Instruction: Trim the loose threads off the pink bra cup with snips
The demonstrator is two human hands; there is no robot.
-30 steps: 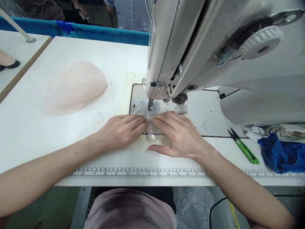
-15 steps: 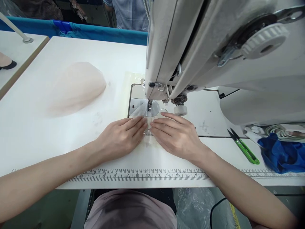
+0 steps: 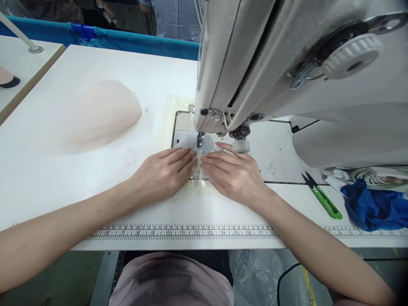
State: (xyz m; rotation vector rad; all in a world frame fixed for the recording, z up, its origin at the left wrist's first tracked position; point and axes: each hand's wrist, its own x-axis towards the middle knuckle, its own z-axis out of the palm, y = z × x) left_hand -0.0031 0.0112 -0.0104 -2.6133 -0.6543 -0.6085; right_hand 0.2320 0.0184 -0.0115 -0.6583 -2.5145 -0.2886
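A white sewing machine (image 3: pixel 219 114) stands over its bed, with the presser foot (image 3: pixel 199 139) down at the metal plate (image 3: pixel 185 138). My left hand (image 3: pixel 165 173) lies flat just in front and left of the foot, fingers stretched out. Opposite it, my right hand (image 3: pixel 234 174) rests with fingers extended, its index finger beside the white knob (image 3: pixel 241 146). Between the fingertips runs a narrow strip of clear, shiny material (image 3: pixel 199 173). A thin, see-through piece seems to lie under the left fingertips; its edges are hard to make out.
A sheer pale-pink fabric piece (image 3: pixel 105 114) lies on the white table at left. Green thread snips (image 3: pixel 323 196) and a blue cloth (image 3: pixel 374 206) are at right. A printed ruler (image 3: pixel 191 232) follows the front edge. Another person in a striped shirt (image 3: pixel 175 19) is beyond.
Both hands have slid slightly forward toward the presser foot, staying flat. The see-through corner visible by the left fingertips earlier is now mostly covered. The whole view has shifted slightly.
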